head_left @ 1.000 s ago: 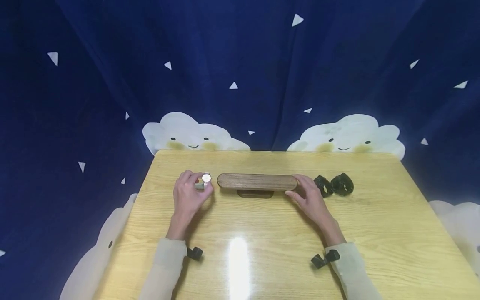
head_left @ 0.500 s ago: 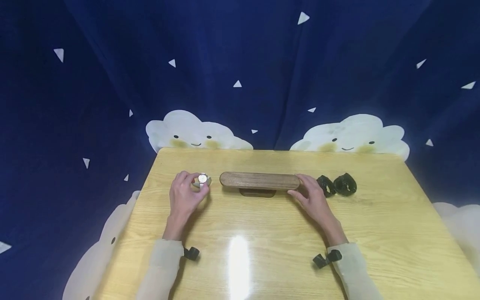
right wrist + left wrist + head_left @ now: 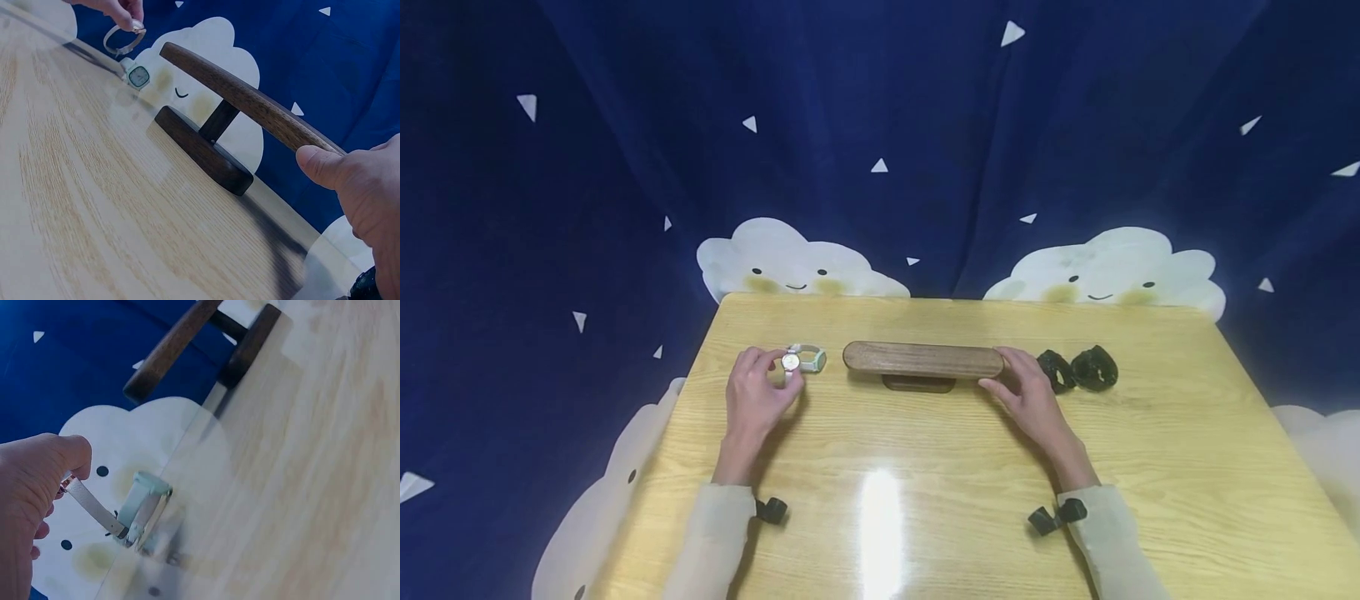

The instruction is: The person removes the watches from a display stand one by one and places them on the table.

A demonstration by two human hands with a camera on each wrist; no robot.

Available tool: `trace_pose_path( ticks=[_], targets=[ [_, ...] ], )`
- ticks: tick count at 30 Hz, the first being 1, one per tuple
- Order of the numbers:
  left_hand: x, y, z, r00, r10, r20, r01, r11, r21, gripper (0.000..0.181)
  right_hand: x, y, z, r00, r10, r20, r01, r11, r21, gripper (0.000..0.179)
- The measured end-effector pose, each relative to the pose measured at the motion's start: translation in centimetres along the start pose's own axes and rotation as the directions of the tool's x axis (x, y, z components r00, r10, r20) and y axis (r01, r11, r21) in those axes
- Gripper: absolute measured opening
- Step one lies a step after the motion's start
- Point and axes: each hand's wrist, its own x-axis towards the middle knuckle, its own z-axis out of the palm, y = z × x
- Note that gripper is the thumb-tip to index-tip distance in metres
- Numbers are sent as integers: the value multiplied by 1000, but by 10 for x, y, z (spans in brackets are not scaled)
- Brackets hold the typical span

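Thumb and fingers of my left hand (image 3: 756, 400) pinch a small wristwatch (image 3: 791, 362) with a round white face and a pale strap. Its strap (image 3: 94, 507) forms a closed loop in the left wrist view. Just right of it on the table is a mint-green watch (image 3: 818, 361) with a squarish face. A dark wooden T-bar display stand (image 3: 921, 360) stands upright at the middle, its rounded bar on a short post above an oblong base (image 3: 203, 150). My right hand (image 3: 1028, 398) grips the bar's right end, thumb in front.
Two black looped objects lie right of my right hand, a smaller one (image 3: 1056, 372) and a larger one (image 3: 1093, 369). The light wooden table (image 3: 955, 483) ends at a dark blue curtain (image 3: 850, 100) with clouds. Each wrist wears a small black camera.
My left hand has moved left with the wristwatch, away from the stand, and the mint-green watch behind it now shows. My right hand stays on the bar. The head view has shifted slightly.
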Motion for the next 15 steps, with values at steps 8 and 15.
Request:
trace_pose_path(
  ticks=[8,15],
  targets=[
    [-3,-9,-3,1000,16,15,-17,1000,14,31,1,0,-3,1000,2,-8,-2,1000,4,60],
    [-10,-15,-6,1000,14,28,-16,999,48,29,0,-1,-1,1000,12,-2,-12,1000,2,60]
  ],
)
